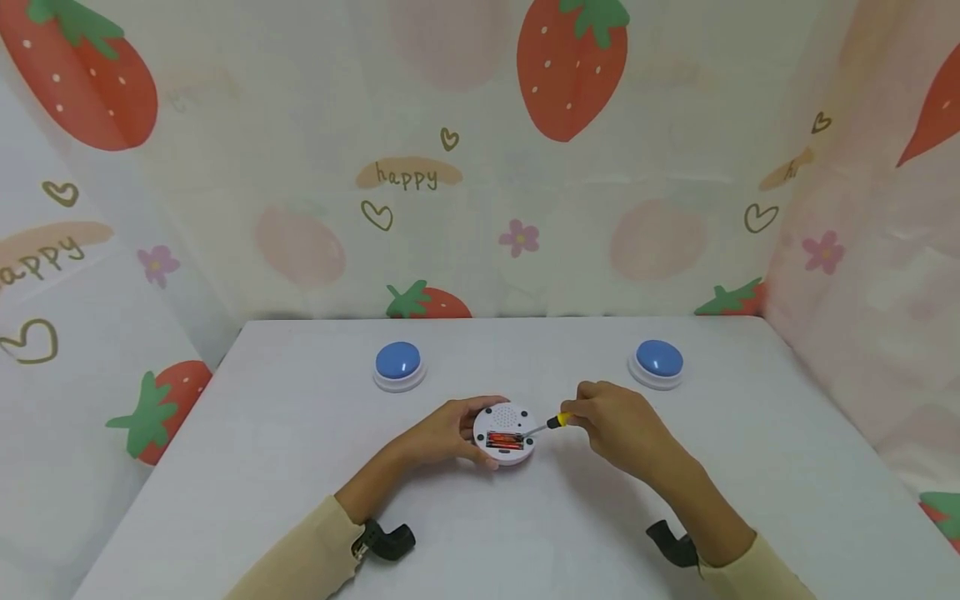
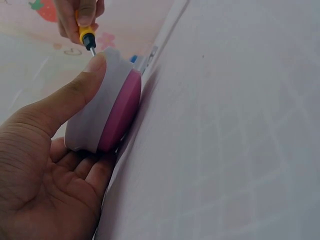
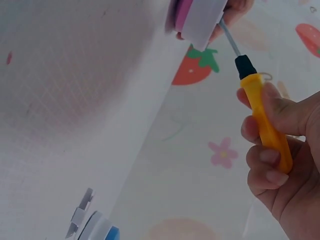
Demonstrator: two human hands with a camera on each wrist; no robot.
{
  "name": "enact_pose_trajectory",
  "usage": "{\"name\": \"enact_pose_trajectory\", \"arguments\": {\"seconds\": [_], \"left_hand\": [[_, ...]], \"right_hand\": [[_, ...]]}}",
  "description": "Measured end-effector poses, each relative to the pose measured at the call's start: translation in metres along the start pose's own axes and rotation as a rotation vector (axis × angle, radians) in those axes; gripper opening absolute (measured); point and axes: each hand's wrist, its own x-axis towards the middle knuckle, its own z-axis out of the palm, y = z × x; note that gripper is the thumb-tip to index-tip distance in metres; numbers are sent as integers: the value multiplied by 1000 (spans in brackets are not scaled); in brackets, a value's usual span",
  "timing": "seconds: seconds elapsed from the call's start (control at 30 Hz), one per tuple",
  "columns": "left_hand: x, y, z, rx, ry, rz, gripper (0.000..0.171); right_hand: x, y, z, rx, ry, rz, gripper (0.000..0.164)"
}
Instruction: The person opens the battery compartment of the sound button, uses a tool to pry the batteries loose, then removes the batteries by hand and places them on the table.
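Observation:
A round white push button with a pink dome (image 2: pixel 122 112) lies face down on the table, its underside (image 1: pixel 504 414) up. Two red-and-black batteries (image 1: pixel 506 441) show in its uncovered battery compartment. My left hand (image 1: pixel 450 432) grips the button from the left, thumb (image 2: pixel 82 92) along the near rim and fingers round the far side. From the right, my right hand (image 1: pixel 626 429) holds a screwdriver (image 3: pixel 267 120) by its yellow handle, fingers wrapped around it. The metal shaft slants down to the left, its tip right at the compartment's right end.
Two blue-domed push buttons with white bases stand toward the table's back, one left (image 1: pixel 398 365) and one right (image 1: pixel 657 363). A strawberry-print curtain (image 1: pixel 480 200) hangs behind and at both sides of the white table (image 1: pixel 262 467). Black wrist mounts (image 1: pixel 388 542) sit at both cuffs.

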Motion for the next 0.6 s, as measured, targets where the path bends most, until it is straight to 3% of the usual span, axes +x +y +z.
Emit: {"name": "enact_pose_trajectory", "arguments": {"seconds": [0.6], "left_hand": [[-1, 3, 2, -5, 17, -22, 92]], "right_hand": [[-2, 0, 1, 18, -13, 73, 20]]}}
